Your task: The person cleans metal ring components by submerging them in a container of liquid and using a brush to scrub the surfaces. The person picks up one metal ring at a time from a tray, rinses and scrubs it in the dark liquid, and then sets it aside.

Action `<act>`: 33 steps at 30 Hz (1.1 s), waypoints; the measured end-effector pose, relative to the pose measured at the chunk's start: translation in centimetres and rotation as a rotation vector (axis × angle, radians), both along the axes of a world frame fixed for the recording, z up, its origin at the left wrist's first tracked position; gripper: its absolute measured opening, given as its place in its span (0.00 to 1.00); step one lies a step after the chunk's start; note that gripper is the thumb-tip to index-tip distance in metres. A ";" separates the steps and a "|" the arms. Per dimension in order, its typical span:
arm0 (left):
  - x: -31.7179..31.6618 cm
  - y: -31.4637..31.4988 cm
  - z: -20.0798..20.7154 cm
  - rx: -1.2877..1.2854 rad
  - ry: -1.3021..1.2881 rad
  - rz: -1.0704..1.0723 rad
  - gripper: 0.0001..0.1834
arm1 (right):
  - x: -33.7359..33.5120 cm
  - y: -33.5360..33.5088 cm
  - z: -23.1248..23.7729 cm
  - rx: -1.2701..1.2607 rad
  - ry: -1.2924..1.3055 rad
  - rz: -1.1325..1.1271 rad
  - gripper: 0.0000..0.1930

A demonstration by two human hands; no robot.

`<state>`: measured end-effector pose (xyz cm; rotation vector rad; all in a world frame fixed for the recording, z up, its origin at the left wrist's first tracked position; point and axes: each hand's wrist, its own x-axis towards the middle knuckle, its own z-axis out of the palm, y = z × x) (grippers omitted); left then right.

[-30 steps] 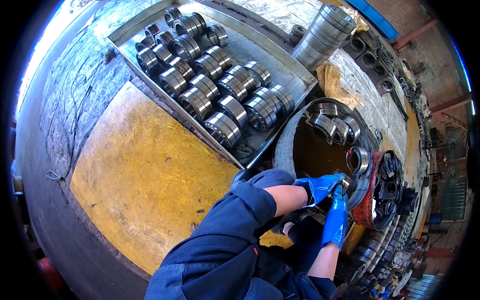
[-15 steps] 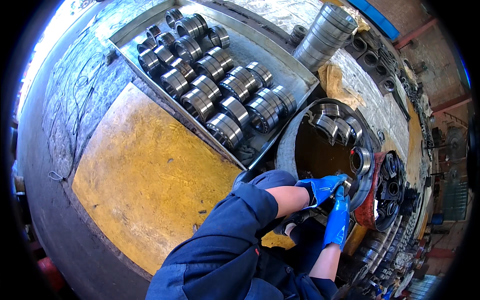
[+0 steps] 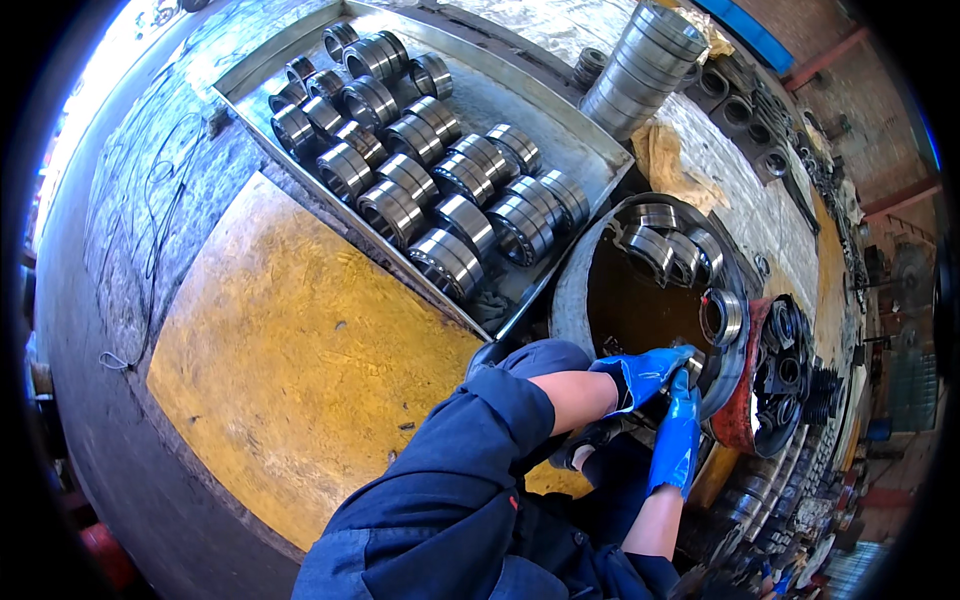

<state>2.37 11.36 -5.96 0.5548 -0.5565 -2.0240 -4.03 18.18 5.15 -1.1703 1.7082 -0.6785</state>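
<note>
Both my hands wear blue rubber gloves and meet over the near edge of a round drum (image 3: 574, 310) with brown liquid in it. My left hand (image 3: 652, 372) closes over a shiny metal bearing ring (image 3: 696, 364), most of which the fingers hide. From below, my right hand (image 3: 680, 415) grips the same ring. A steel bearing (image 3: 722, 318) with a red mark rests at the drum's right rim, just beyond my hands. Several more bearings (image 3: 652, 255) sit at the drum's far side, above the liquid.
Left of the drum, a metal tray (image 3: 590, 150) holds rows of shiny bearings (image 3: 445, 263). A red container (image 3: 738, 410) of dark rings touches the drum's right side. Stacked steel rings (image 3: 640, 75) and a tan cloth (image 3: 665, 165) lie behind. A yellow board (image 3: 300, 370) covers the floor at left.
The view has shifted very slightly. Both hands stay together at the drum's near edge, with the metal ring turned a little between them.
</note>
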 end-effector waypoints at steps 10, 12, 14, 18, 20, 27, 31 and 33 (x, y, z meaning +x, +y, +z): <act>-0.6 -0.3 -0.5 -0.002 0.075 0.002 0.21 | -0.8 -0.1 -0.5 -0.003 0.010 -0.013 0.33; -0.7 -0.4 -0.6 0.006 0.081 -0.009 0.21 | -0.8 -0.1 -0.6 0.004 0.011 -0.028 0.33; -0.7 -0.6 -0.7 0.015 0.080 -0.016 0.20 | -1.1 -0.4 -1.1 -0.045 0.034 -0.001 0.32; -0.6 -0.4 -0.9 0.051 0.100 -0.001 0.20 | -1.3 -0.7 -1.5 -0.043 0.059 0.030 0.31; -0.2 -0.5 -1.0 -0.012 0.106 -0.008 0.21 | -0.8 -0.7 -1.6 -0.128 0.080 0.020 0.30; 1.2 -0.1 0.6 -0.265 -0.077 0.108 0.13 | -4.5 -5.5 -4.5 0.004 -0.083 0.011 0.27; 3.3 -1.2 2.5 0.210 0.413 0.191 0.18 | -3.2 -9.7 -5.8 0.039 -0.096 0.170 0.28; 5.4 -1.8 3.0 0.203 0.437 0.253 0.20 | 0.7 -11.3 -2.7 0.050 0.053 0.250 0.28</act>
